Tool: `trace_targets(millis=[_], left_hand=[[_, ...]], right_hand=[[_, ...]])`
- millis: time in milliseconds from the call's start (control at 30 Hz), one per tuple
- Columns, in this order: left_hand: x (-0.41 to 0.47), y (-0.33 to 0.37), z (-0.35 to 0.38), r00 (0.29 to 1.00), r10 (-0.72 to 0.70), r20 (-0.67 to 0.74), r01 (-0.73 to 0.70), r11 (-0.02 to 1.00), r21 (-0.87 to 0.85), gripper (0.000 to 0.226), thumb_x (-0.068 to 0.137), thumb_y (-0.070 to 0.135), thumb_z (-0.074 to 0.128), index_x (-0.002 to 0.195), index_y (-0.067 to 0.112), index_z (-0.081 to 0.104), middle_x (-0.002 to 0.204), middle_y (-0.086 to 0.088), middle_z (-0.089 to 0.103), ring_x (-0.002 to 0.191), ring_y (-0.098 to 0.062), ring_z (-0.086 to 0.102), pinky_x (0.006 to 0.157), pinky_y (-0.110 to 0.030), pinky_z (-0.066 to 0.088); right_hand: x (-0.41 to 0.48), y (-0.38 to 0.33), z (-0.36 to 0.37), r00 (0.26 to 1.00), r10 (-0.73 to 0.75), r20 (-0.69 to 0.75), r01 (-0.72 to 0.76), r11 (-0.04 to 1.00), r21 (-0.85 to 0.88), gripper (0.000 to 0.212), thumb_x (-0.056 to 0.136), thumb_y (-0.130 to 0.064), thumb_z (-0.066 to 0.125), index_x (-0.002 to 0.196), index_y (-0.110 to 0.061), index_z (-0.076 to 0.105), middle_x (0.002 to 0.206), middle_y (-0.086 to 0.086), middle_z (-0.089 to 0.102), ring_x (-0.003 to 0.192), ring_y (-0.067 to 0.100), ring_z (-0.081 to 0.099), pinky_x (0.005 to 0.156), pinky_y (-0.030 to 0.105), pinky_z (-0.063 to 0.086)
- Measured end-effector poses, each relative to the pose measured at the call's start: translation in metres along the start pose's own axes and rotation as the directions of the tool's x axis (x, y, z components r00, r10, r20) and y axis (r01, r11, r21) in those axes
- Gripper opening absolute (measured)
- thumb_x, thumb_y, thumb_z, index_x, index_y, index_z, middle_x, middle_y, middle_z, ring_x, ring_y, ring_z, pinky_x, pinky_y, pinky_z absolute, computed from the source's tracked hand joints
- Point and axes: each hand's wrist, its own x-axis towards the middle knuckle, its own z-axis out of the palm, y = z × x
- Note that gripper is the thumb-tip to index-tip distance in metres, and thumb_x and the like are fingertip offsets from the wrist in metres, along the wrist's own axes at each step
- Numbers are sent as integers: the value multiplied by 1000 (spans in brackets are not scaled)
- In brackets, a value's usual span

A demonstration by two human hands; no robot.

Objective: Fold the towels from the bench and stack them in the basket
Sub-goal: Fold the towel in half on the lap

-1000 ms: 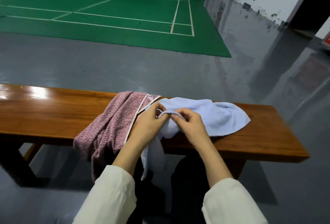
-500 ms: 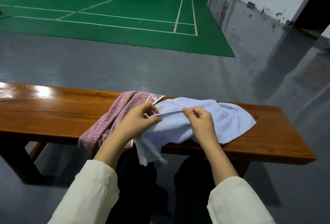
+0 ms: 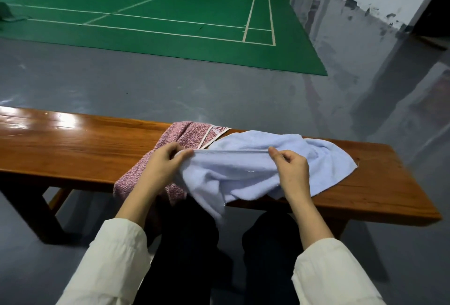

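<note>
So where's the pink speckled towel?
The pink speckled towel drapes over the brown wooden bench, centre-left in the head view, left of the light blue towel.

One head-worn camera looks forward and down, close over the left hand (image 3: 160, 167), right hand (image 3: 293, 174) and blue towel (image 3: 243, 170) at lower centre. Its wide angle takes in the bench (image 3: 73, 153) running crosswise, then floor (image 3: 170, 85) and court (image 3: 170, 27) beyond.

Left of the pink towel (image 3: 180, 139) the desk (image 3: 73, 153) shows bare wood, reachable from above or the near side. The pink towel and blue towel (image 3: 243, 175) cover the middle and hang over the near edge. Right of the blue towel a short bare stretch shows. Beyond the desk lies open grey floor (image 3: 170, 90).
</note>
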Motion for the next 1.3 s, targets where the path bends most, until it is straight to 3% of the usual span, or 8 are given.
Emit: trace_targets(millis=[167,300,400,533,700,833,1067,1300], left_hand=[[15,17,1,982,16,-189,-43,989,-144,17,85,20,69,79,7,59,74,-1,59,70,-11,49,61,-16,37],[6,65,25,956,266,123,-242,953,-184,36,83,15,72,114,26,58,108,10,61,102,9,54,90,-7,38],[-4,77,49,906,311,286,-252,941,-227,27,86,18,69,108,33,62,107,19,65,103,14,54,93,-10,39],[5,61,42,932,272,241,-281,960,0,18,76,26,79,69,18,64,60,13,54,59,4,47,59,-15,34],[25,48,7,956,292,13,-290,942,170,20,80,27,75,76,13,61,71,1,59,71,-11,51,65,-22,38],[43,30,-25,958,194,-212,-122,942,313,19,83,28,72,79,12,62,80,-7,59,82,-28,58,73,-37,43],[6,74,41,907,335,253,-329,942,-67,38,86,19,70,123,19,62,118,9,63,108,2,53,95,-13,39],[11,60,38,932,348,101,-356,931,76,19,84,24,71,70,20,59,62,10,55,63,-5,49,60,-13,35]], right_hand=[[1,-12,3,996,-39,83,34,998,57,48,92,-26,62,52,-10,40,46,-13,35,52,6,31,55,25,31],[-4,-37,21,958,-66,281,-11,964,265,47,97,-26,53,76,17,56,69,5,50,69,11,44,63,26,37],[-8,-47,29,922,-92,376,-34,949,313,36,95,-23,54,61,-11,59,55,-10,51,58,4,44,56,19,37],[-10,-35,11,879,-130,459,74,988,139,16,87,-11,67,72,-16,67,62,-14,62,63,-5,53,66,11,41],[1,-17,-13,925,-168,340,234,959,-161,15,84,-9,61,73,-18,65,72,5,66,71,10,55,73,29,46],[5,-26,-16,934,-219,283,245,968,-60,18,88,-14,65,70,-11,62,67,-2,60,66,3,49,66,19,40],[-1,-46,16,896,-297,330,291,954,68,33,84,9,60,79,-24,61,78,-17,62,73,-16,54,68,6,38],[-6,-44,-7,925,-214,314,270,952,-148,19,85,-14,66,73,-28,60,72,-7,62,63,5,52,63,15,40]])
